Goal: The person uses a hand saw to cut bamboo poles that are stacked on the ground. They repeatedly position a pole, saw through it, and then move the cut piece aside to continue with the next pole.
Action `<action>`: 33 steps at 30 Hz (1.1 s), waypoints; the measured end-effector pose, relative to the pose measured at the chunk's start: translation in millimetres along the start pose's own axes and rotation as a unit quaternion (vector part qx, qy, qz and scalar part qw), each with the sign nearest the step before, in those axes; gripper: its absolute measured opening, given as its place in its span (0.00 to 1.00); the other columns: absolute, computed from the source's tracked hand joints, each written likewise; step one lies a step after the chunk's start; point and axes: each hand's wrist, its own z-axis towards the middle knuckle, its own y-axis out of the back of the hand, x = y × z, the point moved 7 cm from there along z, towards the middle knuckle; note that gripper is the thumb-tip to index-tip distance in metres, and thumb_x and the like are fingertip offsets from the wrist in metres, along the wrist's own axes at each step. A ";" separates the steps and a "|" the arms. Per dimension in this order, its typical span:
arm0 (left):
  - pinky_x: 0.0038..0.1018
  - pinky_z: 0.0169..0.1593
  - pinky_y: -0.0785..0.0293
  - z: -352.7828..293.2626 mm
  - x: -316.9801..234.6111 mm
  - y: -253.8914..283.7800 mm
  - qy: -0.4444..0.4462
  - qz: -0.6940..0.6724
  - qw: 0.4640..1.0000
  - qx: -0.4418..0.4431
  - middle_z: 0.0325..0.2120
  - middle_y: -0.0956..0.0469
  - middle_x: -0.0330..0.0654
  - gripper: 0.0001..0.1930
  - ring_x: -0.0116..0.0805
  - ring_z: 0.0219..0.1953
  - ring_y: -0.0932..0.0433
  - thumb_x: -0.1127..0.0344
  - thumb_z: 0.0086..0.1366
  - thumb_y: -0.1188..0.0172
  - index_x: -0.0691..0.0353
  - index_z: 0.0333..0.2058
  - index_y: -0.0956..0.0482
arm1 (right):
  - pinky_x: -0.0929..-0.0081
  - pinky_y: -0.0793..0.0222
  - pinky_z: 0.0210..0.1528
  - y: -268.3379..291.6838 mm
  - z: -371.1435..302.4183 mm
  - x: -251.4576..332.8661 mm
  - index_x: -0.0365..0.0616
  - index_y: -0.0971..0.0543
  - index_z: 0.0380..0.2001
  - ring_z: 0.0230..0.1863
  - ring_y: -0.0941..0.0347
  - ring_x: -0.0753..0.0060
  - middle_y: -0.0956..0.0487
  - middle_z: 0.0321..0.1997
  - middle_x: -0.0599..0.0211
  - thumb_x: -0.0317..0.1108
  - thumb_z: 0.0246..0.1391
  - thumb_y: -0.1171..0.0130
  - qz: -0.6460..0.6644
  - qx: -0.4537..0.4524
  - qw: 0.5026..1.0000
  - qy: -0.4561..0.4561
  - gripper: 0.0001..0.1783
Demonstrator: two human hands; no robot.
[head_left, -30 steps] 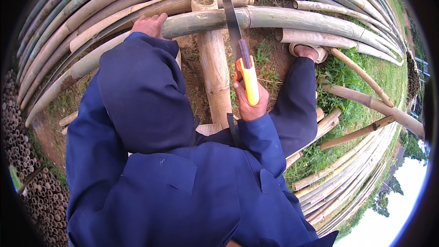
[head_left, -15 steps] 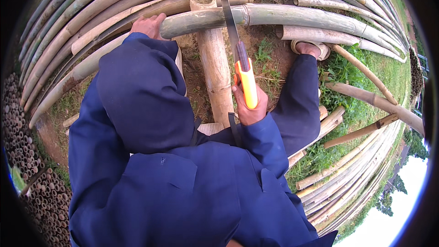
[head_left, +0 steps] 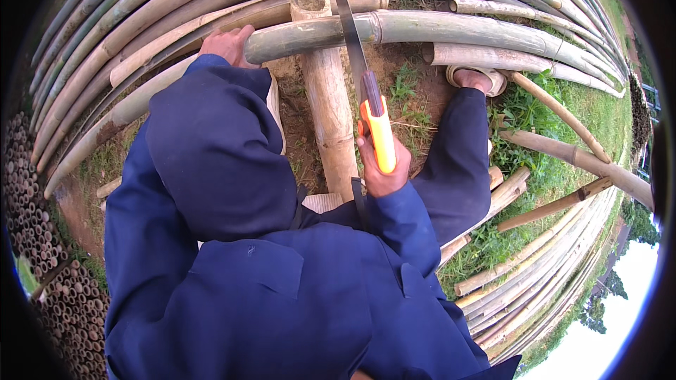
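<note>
My right hand (head_left: 386, 167) is closed around the orange and yellow handle of a handsaw (head_left: 372, 89), whose long blade points away from me. That blade lies across a thick grey-green bamboo pole (head_left: 451, 27), a little left of a node. At the pole's left end my left hand (head_left: 229, 46) grips the cut end, its fingers partly hidden. Underneath, an upright-lying bamboo post (head_left: 328, 109) runs from near my lap outward and supports the pole; it has a notch near its far end.
Long bamboo poles (head_left: 134, 24) lie side by side at the far left, with more at the far right. Stacked short bamboo pieces (head_left: 74, 306) fill the lower left. A slanting pole (head_left: 563, 114) and grass stand right of my sandalled foot (head_left: 473, 80).
The saw and my right hand have come slightly toward me, with the blade still across the pole. My left hand stays at the pole's end.
</note>
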 end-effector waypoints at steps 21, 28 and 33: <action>0.43 0.60 0.29 8.2 1.5 14.5 0.018 -0.002 1.000 -0.022 0.45 0.16 0.49 0.40 0.49 0.50 0.17 0.39 0.46 0.25 0.57 0.52 0.26 | 0.74 0.25 0.39 -1.1 44.2 12.6 0.33 0.18 0.48 0.33 0.21 0.75 0.16 0.34 0.62 0.26 0.61 0.34 -0.013 -0.025 0.997 0.077 0.13; 0.41 0.57 0.27 32.7 -40.9 21.8 -0.013 -0.031 0.999 -0.009 0.42 0.16 0.52 0.33 0.50 0.46 0.16 0.45 0.45 0.27 0.59 0.46 0.24 | 0.76 0.24 0.49 31.2 54.1 17.4 0.31 0.19 0.53 0.43 0.19 0.76 0.15 0.44 0.62 0.21 0.62 0.37 0.005 -0.044 0.999 0.009 0.16; 0.41 0.55 0.26 33.0 -43.4 19.7 -0.002 -0.042 0.999 -0.013 0.41 0.15 0.50 0.33 0.51 0.45 0.16 0.48 0.46 0.28 0.56 0.49 0.25 | 0.82 0.29 0.36 24.2 57.9 12.6 0.32 0.18 0.48 0.33 0.26 0.84 0.19 0.33 0.71 0.22 0.61 0.34 0.001 -0.034 0.994 0.099 0.13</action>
